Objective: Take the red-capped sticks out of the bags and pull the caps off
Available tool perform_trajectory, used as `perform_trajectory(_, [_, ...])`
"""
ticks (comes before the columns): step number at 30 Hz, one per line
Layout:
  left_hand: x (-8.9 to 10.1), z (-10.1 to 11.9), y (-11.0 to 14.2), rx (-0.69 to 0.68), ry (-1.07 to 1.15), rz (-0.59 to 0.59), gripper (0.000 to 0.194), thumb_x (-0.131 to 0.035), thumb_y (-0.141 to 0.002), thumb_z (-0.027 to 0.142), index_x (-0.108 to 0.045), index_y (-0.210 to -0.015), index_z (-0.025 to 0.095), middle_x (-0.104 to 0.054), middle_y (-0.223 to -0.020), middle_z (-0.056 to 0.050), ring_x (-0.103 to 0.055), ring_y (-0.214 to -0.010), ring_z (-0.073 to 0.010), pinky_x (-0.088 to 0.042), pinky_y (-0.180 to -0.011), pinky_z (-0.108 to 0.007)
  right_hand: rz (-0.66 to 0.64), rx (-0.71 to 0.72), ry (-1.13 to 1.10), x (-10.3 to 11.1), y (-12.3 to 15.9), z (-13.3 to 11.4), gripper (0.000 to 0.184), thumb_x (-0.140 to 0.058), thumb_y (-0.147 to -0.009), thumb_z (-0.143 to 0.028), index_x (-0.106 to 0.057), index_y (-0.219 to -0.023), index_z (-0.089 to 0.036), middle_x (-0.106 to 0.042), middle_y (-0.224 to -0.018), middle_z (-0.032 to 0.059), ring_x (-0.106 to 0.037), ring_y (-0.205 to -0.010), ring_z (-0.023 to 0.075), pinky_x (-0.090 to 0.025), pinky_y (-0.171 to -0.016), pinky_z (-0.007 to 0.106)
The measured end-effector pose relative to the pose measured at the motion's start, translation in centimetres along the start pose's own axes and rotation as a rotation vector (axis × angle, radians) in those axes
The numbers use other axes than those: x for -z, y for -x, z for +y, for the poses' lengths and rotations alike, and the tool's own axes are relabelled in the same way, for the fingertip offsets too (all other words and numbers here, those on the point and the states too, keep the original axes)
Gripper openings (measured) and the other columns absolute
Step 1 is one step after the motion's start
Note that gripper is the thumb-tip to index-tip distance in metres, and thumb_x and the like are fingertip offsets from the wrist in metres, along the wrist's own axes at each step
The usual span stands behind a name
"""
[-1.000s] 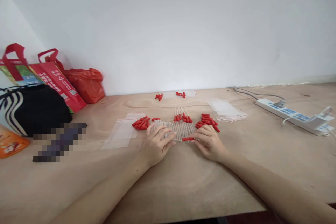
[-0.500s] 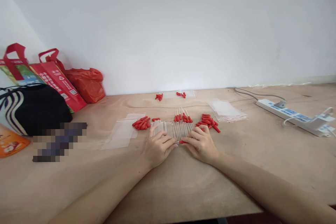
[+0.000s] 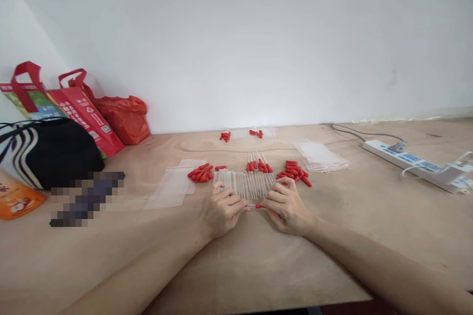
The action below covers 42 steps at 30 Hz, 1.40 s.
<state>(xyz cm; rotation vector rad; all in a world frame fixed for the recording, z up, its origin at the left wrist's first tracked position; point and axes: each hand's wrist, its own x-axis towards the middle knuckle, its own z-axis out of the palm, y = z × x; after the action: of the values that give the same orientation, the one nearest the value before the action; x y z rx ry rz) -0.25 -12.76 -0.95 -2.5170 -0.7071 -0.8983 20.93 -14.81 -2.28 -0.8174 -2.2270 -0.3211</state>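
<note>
A row of clear thin tubes (image 3: 247,183) lies side by side on the wooden table (image 3: 258,256). My left hand (image 3: 220,209) rests at the row's near left end, fingers curled and pinching one clear tube. My right hand (image 3: 284,206) is at the near right end, fingers closed on a small red cap (image 3: 258,205) held close to my left fingertips. Piles of red caps lie left (image 3: 199,173) and right (image 3: 293,171) of the row. Several tubes with red caps on them (image 3: 257,164) lie just behind the row.
Clear zip bags lie at left (image 3: 173,187) and right (image 3: 320,154); more red caps (image 3: 223,135) sit near the wall. Red shopping bags (image 3: 79,108), a black striped bag (image 3: 44,152) and an orange packet (image 3: 16,199) crowd the left. A white power strip (image 3: 414,162) lies at right.
My right hand brought the red cap leftward and nearer, up to my left fingertips. My left hand's fingers curled in from flat on the tubes to a pinch.
</note>
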Motion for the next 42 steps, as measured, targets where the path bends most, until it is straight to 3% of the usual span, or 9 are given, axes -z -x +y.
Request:
perform_trajectory(5, [-0.1,-1.1,1.2,0.105,0.022,-0.010,0.023,-0.045,-0.086,0.026,-0.060,-0.071,0.018,-0.060,-0.059,0.001,-0.051,-0.057,-0.0109,-0.034,-0.060,-0.027,0.040,-0.129,-0.032,0.5,0.7,0.9,0.016,-0.046,-0.082,-0.024,-0.062,-0.078,-0.020,-0.056,-0.067,0.0010,-0.048,-0.068,0.0131,-0.031,-0.073,0.034])
perform_trajectory(12, [-0.8,-1.5,1.2,0.260,0.063,-0.039,0.030,-0.033,-0.088,0.017,-0.052,-0.110,0.013,-0.057,-0.081,-0.006,-0.056,-0.070,-0.0132,-0.046,-0.064,-0.023,0.206,-0.436,-0.164,1.5,0.7,4.8,0.021,-0.042,-0.084,-0.028,-0.060,-0.094,-0.021,-0.058,-0.084,0.0068,-0.055,-0.078,0.0162,-0.043,-0.066,0.030])
perform_trajectory(15, [-0.9,-2.0,0.8,0.269,0.025,0.029,0.034,-0.032,-0.085,0.012,-0.047,-0.116,0.010,-0.053,-0.085,-0.008,-0.055,-0.075,-0.0140,-0.047,-0.070,-0.025,0.077,-0.605,-0.184,4.0,1.3,7.3,0.021,-0.046,-0.081,-0.033,-0.059,-0.092,-0.020,-0.061,-0.076,0.0051,-0.055,-0.065,0.0154,-0.043,-0.056,0.029])
perform_trajectory(20, [-1.5,-2.9,0.4,0.265,-0.009,0.116,0.028,-0.037,-0.083,0.011,-0.051,-0.107,0.012,-0.054,-0.085,-0.007,-0.055,-0.077,-0.0148,-0.047,-0.072,-0.026,-0.259,-0.502,-0.177,7.2,2.6,9.6,0.015,-0.055,-0.074,-0.036,-0.062,-0.072,-0.023,-0.063,-0.075,0.0031,-0.054,-0.071,0.0167,-0.044,-0.063,0.030])
perform_trajectory(23, [-1.9,-3.1,0.2,0.297,0.032,0.123,0.015,-0.040,-0.082,0.012,-0.053,-0.088,0.015,-0.055,-0.078,-0.004,-0.055,-0.074,-0.0145,-0.047,-0.068,-0.025,-0.347,-0.415,-0.175,6.8,2.8,9.8,0.013,-0.054,-0.074,-0.032,-0.063,-0.070,-0.024,-0.063,-0.074,0.0025,-0.055,-0.073,0.0169,-0.044,-0.067,0.031])
perform_trajectory(26, [-2.1,-3.0,0.0,0.299,0.075,0.129,0.012,-0.041,-0.081,0.012,-0.051,-0.076,0.016,-0.052,-0.072,-0.003,-0.053,-0.069,-0.0133,-0.047,-0.064,-0.024,-0.317,-0.407,-0.118,6.0,2.8,9.9,0.012,-0.054,-0.074,-0.030,-0.064,-0.071,-0.023,-0.061,-0.077,0.0035,-0.055,-0.073,0.0167,-0.044,-0.067,0.032])
perform_trajectory(34, [-2.5,-2.8,-0.2,0.257,0.128,0.081,0.018,-0.040,-0.079,0.008,-0.056,-0.085,0.014,-0.052,-0.086,-0.007,-0.053,-0.080,-0.0151,-0.047,-0.073,-0.028,-0.129,-0.409,-0.080,5.6,2.4,9.1,0.017,-0.051,-0.077,-0.030,-0.064,-0.071,-0.022,-0.058,-0.072,0.0034,-0.053,-0.062,0.0130,-0.041,-0.055,0.026])
perform_trajectory(38, [-2.5,-2.3,-0.4,0.269,0.122,-0.022,0.016,-0.042,-0.081,0.015,-0.056,-0.088,0.013,-0.048,-0.088,-0.008,-0.052,-0.080,-0.0160,-0.048,-0.073,-0.030,-0.008,-0.488,-0.006,4.6,1.4,7.9,0.021,-0.049,-0.078,-0.032,-0.065,-0.070,-0.021,-0.058,-0.068,0.0034,-0.053,-0.063,0.0132,-0.039,-0.058,0.026])
perform_trajectory(42, [-2.2,-1.6,-0.8,0.322,0.078,-0.117,0.016,-0.045,-0.082,0.026,-0.055,-0.085,0.014,-0.046,-0.090,-0.008,-0.050,-0.081,-0.0181,-0.047,-0.074,-0.034,-0.136,-0.651,0.188,3.2,-0.8,6.6,0.021,-0.048,-0.076,-0.032,-0.065,-0.070,-0.022,-0.061,-0.076,0.0037,-0.054,-0.078,0.0176,-0.034,-0.069,0.031])
